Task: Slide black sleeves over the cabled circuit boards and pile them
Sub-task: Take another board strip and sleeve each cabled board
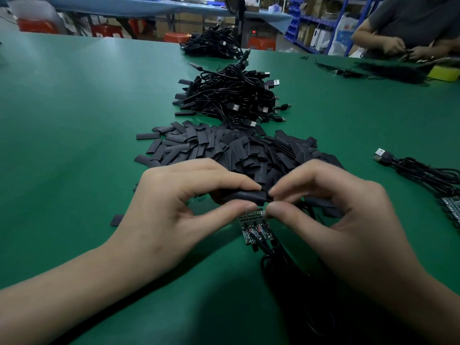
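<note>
My left hand (184,202) pinches a black sleeve (245,196) between thumb and forefinger, just above the green table (74,120). My right hand (331,207) pinches at the sleeve's right end; what it holds there is hidden by the fingertips. Under my hands lie bare circuit boards (254,227) with black cables (278,260) running toward me. A heap of loose black sleeves (224,145) lies just beyond my hands. Farther back sits a pile of sleeved, cabled boards with USB plugs (231,98).
More cabled boards with a USB plug (423,173) lie at the right edge. Another cable pile (214,44) sits at the far side. A second person (408,33) works at the table's far right corner, beside black strips (393,69) and a yellow object (445,72).
</note>
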